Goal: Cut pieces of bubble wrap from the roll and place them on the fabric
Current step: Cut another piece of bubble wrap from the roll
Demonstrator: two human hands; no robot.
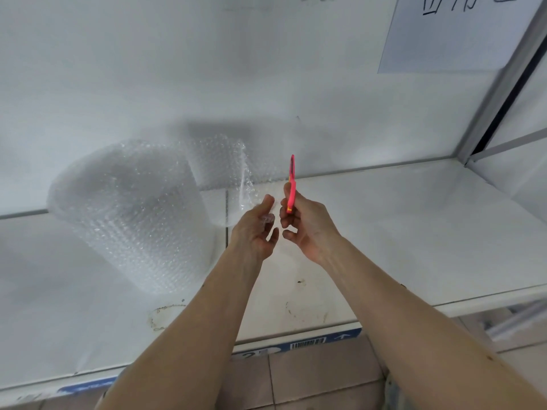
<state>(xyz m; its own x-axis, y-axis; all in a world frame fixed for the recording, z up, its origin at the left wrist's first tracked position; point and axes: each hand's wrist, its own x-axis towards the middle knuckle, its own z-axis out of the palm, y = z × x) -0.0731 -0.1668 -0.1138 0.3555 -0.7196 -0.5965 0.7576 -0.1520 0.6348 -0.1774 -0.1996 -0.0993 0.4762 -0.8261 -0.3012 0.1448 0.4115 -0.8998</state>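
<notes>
The bubble wrap roll [130, 214] is standing on the tabletop [384, 232]. The left hand [256, 229] is pinching its loose end; the right hand [305, 223] is gripping a pink cutter [291, 184]. Cutting is seemingly just beginning; no fabric is showing.

White table [414, 232], paper sign [444, 39] on wall, tiled floor [310, 377]
</notes>
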